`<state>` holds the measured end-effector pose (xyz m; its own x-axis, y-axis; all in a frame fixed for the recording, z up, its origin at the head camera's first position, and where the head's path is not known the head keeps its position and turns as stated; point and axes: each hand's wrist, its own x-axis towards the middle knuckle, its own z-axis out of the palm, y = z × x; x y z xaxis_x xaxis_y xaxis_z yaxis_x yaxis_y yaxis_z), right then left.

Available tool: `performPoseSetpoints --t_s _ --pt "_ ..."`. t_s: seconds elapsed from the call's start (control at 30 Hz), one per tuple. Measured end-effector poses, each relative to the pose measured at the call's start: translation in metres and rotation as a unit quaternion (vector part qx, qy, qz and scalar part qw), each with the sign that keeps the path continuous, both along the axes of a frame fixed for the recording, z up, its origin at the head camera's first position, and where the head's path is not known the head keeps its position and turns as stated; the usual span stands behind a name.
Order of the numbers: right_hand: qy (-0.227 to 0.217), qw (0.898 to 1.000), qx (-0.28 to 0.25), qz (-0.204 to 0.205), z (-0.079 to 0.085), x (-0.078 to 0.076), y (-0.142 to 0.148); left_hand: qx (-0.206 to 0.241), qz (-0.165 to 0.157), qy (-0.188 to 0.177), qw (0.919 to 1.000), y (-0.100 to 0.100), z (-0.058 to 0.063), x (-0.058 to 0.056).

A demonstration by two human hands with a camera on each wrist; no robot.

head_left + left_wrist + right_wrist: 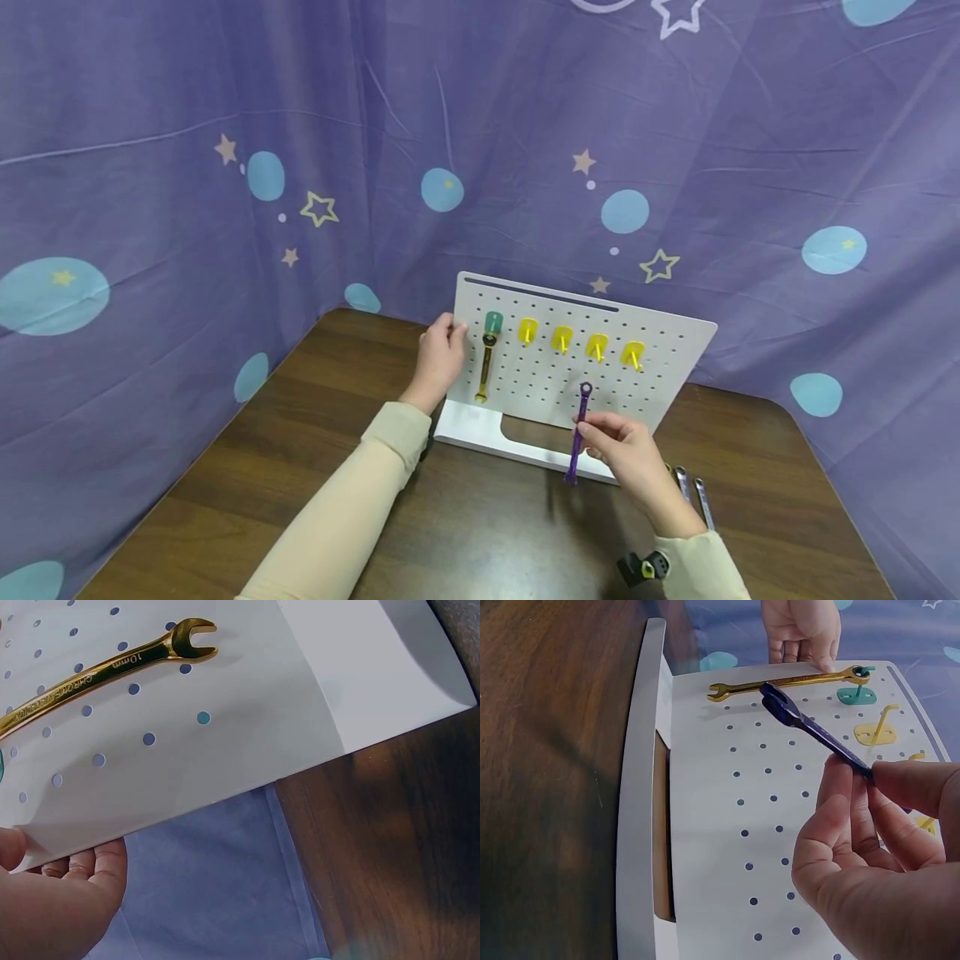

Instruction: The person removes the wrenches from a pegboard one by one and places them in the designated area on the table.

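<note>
My left hand point(441, 358) grips the left edge of a white pegboard point(675, 343), thumb in front and fingers behind, as the left wrist view shows. On the board's green hook point(492, 322) hangs a gold combination wrench point(486, 371), its open end down and marked 10mm in the left wrist view. To its right, several yellow hooks point(597, 347) hold nothing. Before the board's lower part, my right hand point(622, 454) pinches a purple combination wrench point(580, 442) between thumb and fingers. The purple wrench stands nearly upright, ring end up, apart from the hooks.
Silver wrenches point(702, 502) lie on the brown wooden table point(450, 533), partly hidden behind the right forearm. The board leans on its white base point(468, 423), which has a cutout. A purple patterned curtain point(525, 125) surrounds the table's back and sides.
</note>
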<state>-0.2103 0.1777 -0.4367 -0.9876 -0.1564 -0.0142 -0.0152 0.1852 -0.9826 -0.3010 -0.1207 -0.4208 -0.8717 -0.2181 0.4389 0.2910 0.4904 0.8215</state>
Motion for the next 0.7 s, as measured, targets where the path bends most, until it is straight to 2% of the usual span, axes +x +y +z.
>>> performPoseSetpoints --t_s 0.27,0.7 --pt "-0.01 1.0 -0.011 -0.018 -0.005 0.001 0.004 0.0 -0.001 -0.005 1.0 -0.001 0.001 0.0" --pt "-0.005 0.999 -0.023 -0.025 -0.007 0.005 0.012 0.007 0.0 -0.002 1.0 0.0 0.002 0.002"
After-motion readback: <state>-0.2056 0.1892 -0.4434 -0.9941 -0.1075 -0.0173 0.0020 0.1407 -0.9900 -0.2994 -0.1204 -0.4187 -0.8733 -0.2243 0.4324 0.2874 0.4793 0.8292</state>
